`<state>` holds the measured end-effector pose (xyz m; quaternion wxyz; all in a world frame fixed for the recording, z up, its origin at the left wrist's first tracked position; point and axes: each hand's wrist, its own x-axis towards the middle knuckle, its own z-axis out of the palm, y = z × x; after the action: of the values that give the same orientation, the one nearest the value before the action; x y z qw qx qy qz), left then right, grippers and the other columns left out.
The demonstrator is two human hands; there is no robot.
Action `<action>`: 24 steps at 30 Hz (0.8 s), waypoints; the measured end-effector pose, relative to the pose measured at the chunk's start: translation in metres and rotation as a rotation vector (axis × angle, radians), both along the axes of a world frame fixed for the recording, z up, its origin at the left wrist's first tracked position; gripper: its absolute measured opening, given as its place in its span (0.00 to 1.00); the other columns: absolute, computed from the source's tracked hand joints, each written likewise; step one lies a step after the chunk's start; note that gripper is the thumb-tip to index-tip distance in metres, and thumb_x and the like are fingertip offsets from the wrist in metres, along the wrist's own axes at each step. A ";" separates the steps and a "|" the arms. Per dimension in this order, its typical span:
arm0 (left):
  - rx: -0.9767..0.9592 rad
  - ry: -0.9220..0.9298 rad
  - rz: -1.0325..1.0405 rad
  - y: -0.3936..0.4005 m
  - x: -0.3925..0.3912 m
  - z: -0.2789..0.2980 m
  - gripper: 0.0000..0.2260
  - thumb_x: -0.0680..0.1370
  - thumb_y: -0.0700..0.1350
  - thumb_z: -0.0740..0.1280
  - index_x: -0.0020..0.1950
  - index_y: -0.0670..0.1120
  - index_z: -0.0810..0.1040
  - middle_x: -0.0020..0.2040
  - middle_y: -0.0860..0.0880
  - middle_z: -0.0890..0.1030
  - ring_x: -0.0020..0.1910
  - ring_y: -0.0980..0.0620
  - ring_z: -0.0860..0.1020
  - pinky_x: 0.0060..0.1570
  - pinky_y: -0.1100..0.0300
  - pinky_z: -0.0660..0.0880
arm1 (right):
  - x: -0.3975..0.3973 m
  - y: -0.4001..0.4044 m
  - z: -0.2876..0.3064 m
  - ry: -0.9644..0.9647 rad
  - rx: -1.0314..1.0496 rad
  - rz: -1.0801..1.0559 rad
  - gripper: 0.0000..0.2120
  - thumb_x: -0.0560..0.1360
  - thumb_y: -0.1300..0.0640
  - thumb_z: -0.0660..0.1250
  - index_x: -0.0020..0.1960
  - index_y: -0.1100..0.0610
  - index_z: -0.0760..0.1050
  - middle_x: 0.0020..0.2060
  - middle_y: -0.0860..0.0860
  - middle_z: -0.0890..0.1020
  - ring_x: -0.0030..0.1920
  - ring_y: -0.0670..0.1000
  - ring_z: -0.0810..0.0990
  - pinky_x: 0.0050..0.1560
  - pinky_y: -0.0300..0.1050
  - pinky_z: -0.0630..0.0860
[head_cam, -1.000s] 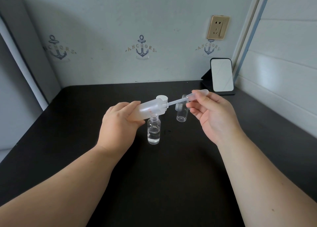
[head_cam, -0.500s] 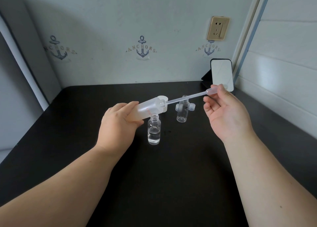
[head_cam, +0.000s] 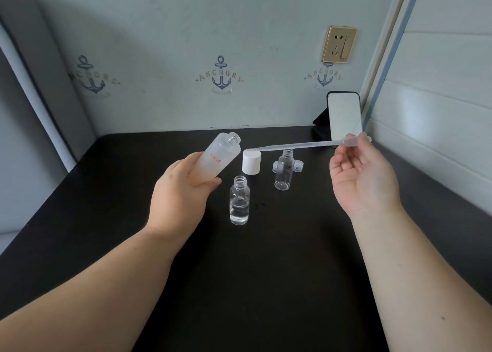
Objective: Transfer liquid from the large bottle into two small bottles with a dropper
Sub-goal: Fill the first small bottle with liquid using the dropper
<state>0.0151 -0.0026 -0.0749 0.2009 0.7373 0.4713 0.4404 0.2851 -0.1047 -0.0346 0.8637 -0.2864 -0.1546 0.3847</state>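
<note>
R fingers (head_cam: 354, 145) pinch dropper (head_cam: 298, 146).

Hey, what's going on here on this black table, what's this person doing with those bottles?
A person is moving liquid between bottles with a dropper. The left hand grips the large frosted bottle, uncapped and tilted. The right hand pinches the dropper by its bulb, its tip clear of the bottle's mouth. Of the two open small bottles, the nearer one holds some liquid and the farther one looks empty. A white cap stands between them.
</note>
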 end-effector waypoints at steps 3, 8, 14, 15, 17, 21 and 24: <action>-0.030 -0.042 -0.012 0.000 0.001 0.000 0.09 0.75 0.53 0.71 0.53 0.61 0.75 0.44 0.60 0.79 0.45 0.58 0.77 0.40 0.59 0.71 | -0.001 0.000 0.000 0.005 0.002 0.018 0.12 0.79 0.58 0.70 0.38 0.61 0.83 0.36 0.51 0.84 0.34 0.48 0.80 0.38 0.39 0.77; -0.096 -0.102 -0.004 -0.001 0.002 0.000 0.13 0.75 0.56 0.72 0.55 0.65 0.71 0.47 0.63 0.78 0.46 0.63 0.78 0.41 0.64 0.72 | -0.001 0.002 0.000 -0.041 -0.006 0.043 0.16 0.80 0.58 0.70 0.34 0.60 0.82 0.36 0.49 0.85 0.33 0.47 0.79 0.37 0.38 0.75; -0.149 -0.126 0.014 -0.001 0.003 0.000 0.17 0.75 0.59 0.72 0.58 0.65 0.68 0.46 0.68 0.75 0.43 0.71 0.76 0.39 0.70 0.67 | -0.001 0.004 -0.002 -0.063 -0.001 0.054 0.14 0.79 0.58 0.71 0.35 0.61 0.83 0.36 0.50 0.85 0.33 0.47 0.78 0.37 0.39 0.75; -0.152 -0.126 0.012 -0.001 0.003 -0.001 0.18 0.75 0.60 0.72 0.59 0.64 0.68 0.45 0.68 0.75 0.43 0.69 0.76 0.39 0.70 0.67 | -0.001 0.004 -0.002 -0.068 0.000 0.058 0.14 0.79 0.58 0.71 0.35 0.61 0.83 0.36 0.50 0.85 0.33 0.47 0.78 0.37 0.39 0.75; -0.156 -0.122 0.002 0.001 0.003 -0.002 0.20 0.74 0.60 0.72 0.64 0.62 0.70 0.46 0.68 0.74 0.45 0.68 0.75 0.40 0.69 0.69 | -0.001 0.005 -0.002 -0.079 0.001 0.064 0.14 0.79 0.57 0.71 0.36 0.60 0.84 0.36 0.50 0.84 0.33 0.47 0.79 0.37 0.39 0.76; -0.174 -0.143 -0.033 0.001 0.002 -0.002 0.27 0.74 0.61 0.72 0.70 0.56 0.70 0.48 0.69 0.73 0.47 0.68 0.74 0.43 0.68 0.71 | 0.000 0.005 -0.003 -0.107 0.001 0.065 0.13 0.79 0.57 0.71 0.37 0.60 0.85 0.36 0.50 0.84 0.33 0.47 0.79 0.36 0.39 0.76; -0.192 -0.217 -0.073 -0.003 0.000 -0.001 0.26 0.76 0.61 0.70 0.71 0.56 0.68 0.50 0.69 0.74 0.49 0.68 0.75 0.43 0.69 0.70 | 0.001 0.006 -0.003 -0.103 0.006 0.062 0.10 0.78 0.57 0.71 0.40 0.60 0.85 0.36 0.51 0.83 0.33 0.48 0.79 0.36 0.39 0.76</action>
<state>0.0153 -0.0058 -0.0761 0.3360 0.6794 0.4598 0.4627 0.2860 -0.0991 -0.0378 0.8431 -0.2985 -0.2089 0.3956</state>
